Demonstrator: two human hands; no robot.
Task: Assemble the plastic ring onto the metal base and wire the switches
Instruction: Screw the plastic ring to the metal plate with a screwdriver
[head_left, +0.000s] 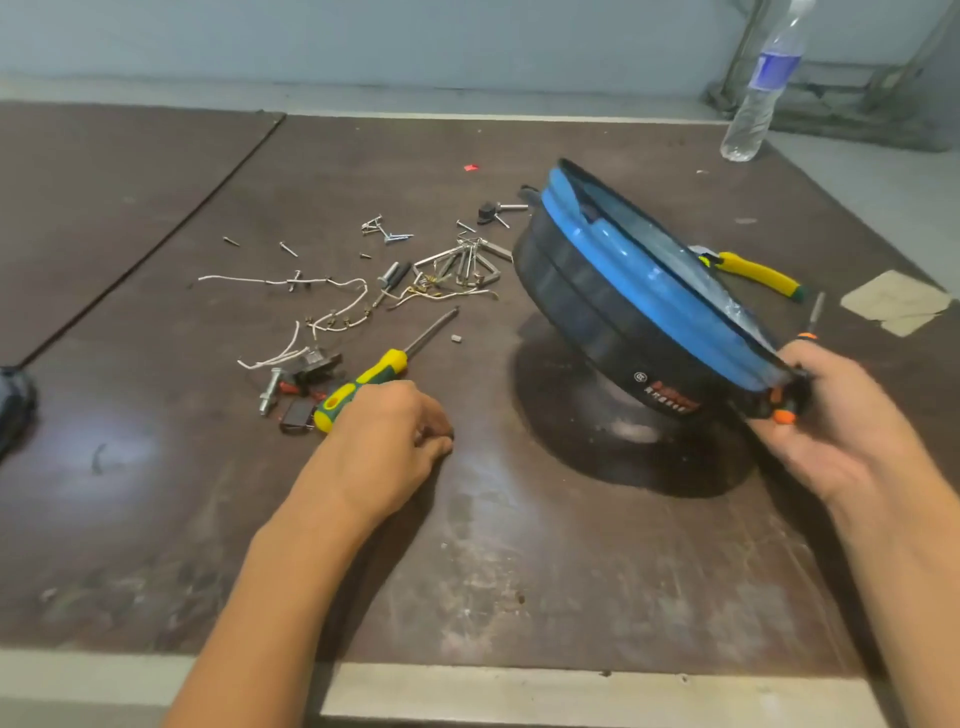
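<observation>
My right hand (836, 415) grips the near edge of a round black base (587, 312) with a blue plastic ring (644, 301) around its rim, tilted up off the table. Orange switch knobs (782, 413) show by my fingers. My left hand (395, 431) rests on the table with its fingers curled, just beside the handle of a yellow-green screwdriver (363, 384); it holds nothing that I can see. White wires (332, 312) with terminals, black switch parts (311, 371) and loose screws (387, 231) lie scattered at mid-left.
Yellow-handled pliers (758, 273) lie behind the base. A plastic water bottle (763, 88) stands at the back right. Metal brackets (467, 262) sit among the screws. A pale paper scrap (898, 304) lies at the right edge. A dark object (15, 405) is at far left.
</observation>
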